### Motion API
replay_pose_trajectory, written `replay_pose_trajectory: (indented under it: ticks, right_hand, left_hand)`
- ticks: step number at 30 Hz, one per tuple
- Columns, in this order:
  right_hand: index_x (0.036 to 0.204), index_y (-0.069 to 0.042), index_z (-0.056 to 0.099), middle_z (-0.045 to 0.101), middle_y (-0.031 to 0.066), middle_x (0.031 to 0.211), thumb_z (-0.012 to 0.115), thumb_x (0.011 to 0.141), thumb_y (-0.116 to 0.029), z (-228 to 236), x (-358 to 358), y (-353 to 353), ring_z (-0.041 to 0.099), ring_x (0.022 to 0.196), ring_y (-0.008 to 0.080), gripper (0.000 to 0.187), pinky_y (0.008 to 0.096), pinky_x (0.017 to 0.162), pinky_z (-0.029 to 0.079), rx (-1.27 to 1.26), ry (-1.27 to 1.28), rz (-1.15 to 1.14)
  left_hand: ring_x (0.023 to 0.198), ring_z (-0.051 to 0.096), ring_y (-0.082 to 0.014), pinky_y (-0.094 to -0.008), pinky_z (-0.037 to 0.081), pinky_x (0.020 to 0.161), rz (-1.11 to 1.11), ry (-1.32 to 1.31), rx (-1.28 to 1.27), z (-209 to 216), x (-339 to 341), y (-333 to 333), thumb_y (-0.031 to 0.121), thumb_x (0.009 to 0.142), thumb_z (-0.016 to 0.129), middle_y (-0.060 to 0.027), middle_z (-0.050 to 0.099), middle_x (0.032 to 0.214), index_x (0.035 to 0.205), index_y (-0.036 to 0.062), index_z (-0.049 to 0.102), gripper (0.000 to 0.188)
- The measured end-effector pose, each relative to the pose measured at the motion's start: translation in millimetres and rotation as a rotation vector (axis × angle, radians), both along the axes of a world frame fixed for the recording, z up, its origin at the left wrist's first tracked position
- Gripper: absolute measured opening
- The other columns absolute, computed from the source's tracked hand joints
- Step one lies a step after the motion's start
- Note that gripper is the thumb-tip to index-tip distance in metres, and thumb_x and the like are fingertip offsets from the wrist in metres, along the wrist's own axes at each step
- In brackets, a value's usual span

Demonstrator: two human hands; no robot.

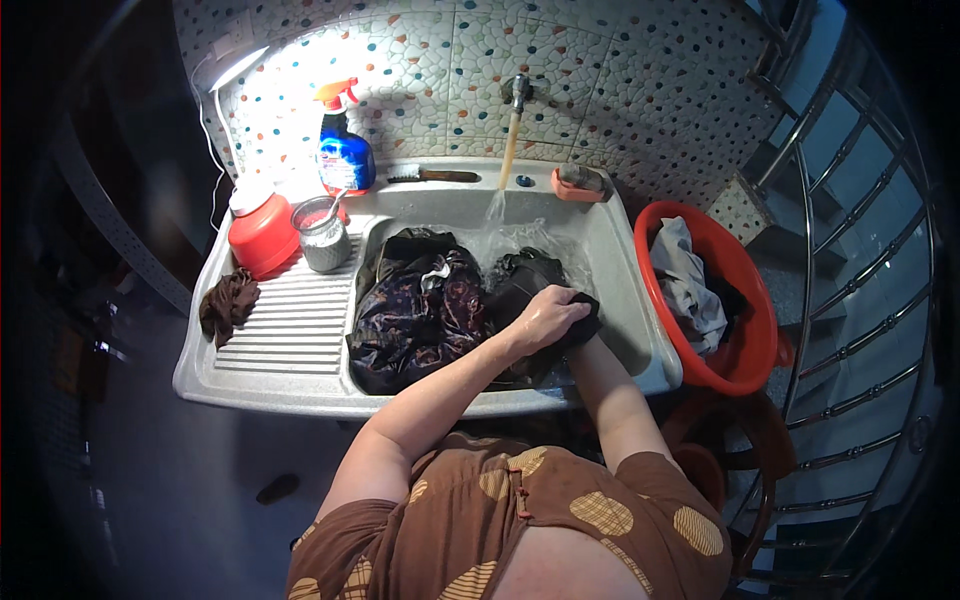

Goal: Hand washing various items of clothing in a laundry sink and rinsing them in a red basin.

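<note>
Over the sink (300, 385), left grip (548, 316) around black cloth (532, 272), right grip hidden, unreadable.

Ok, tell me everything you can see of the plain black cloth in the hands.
The black cloth looks like soft, wet fabric, unpatterned, bunched into folds that hide its full shape. It lies in the basin of the pale grey sink, right of the patterned dark garment, with water around its far end. The left hand grips its near part from above. The right forearm reaches to it, but that hand is hidden by the cloth.
</note>
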State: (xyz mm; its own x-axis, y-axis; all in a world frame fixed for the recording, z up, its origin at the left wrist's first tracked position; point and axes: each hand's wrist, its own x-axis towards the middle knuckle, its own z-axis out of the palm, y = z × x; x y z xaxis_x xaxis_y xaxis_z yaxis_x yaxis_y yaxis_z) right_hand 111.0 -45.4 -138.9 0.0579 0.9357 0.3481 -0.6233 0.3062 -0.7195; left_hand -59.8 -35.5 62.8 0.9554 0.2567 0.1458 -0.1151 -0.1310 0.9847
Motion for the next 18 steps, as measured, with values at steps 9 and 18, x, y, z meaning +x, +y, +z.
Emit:
replay_pose_trajectory:
  ticks: [9,18]
  right_hand:
    - [0.133,-0.006,0.035,0.038,0.0089,0.136,0.036,0.095,-0.026,-24.0,-10.2,35.3,0.034,0.126,0.0186,0.043,0.0322,0.108,0.024,0.023,0.342,0.126]
    - [0.127,-0.006,0.045,0.047,0.0076,0.129,0.038,0.095,-0.018,40.0,-48.8,24.8,0.043,0.12,0.0165,0.035,0.0288,0.104,0.03,-0.117,0.128,-0.145]
  left_hand:
    - [0.095,0.05,-0.0383,-0.0434,0.043,0.079,0.725,0.075,0.329,-45.8,29.7,43.5,0.025,0.081,0.059,-0.0234,0.053,0.099,0.092,0.004,0.065,0.025]
    - [0.063,0.046,-0.0175,-0.0321,0.04,0.063,0.905,-0.13,-0.278,-85.5,37.3,52.6,0.019,0.088,0.051,-0.0119,0.054,0.068,0.085,-0.0062,0.055,0.026]
